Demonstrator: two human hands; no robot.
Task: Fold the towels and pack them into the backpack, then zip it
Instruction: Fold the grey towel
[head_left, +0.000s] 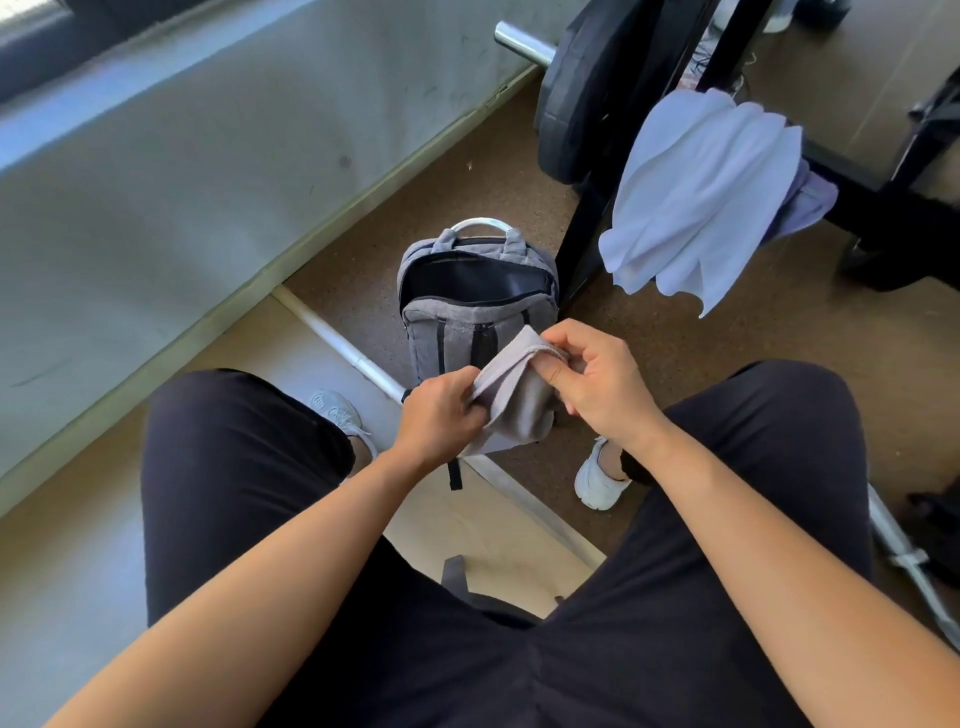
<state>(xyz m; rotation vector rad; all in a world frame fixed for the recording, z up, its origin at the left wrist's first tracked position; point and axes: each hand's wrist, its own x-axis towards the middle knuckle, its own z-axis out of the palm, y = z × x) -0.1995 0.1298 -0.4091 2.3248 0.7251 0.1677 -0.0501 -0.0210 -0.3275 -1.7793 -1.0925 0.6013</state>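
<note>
Head cam: a person sits, legs in dark pants. L hand (441, 413) & R hand (597, 384) both hold a small gray towel (517, 402) up in front of the knees. L fingers are curled tight on the towel's left edge. R thumb & fingers pinch its top corner, w/ cloth folded over the thumb. The towel hangs down btw the two hands, partly folded.

Just past the fingertips a gray backpack (475, 312) stands on the brown floor. Its main zip is open & the inside looks dark. The towel hides its lower front.

Up & right of the R fingers, well apart, a white towel (701, 192) hangs over a black rack (582, 249), w/ a purple cloth (810, 200) under it. A white pole (337, 343) lies on the floor left of the L fingers. A white shoe (597, 480) sits below the R hand.
</note>
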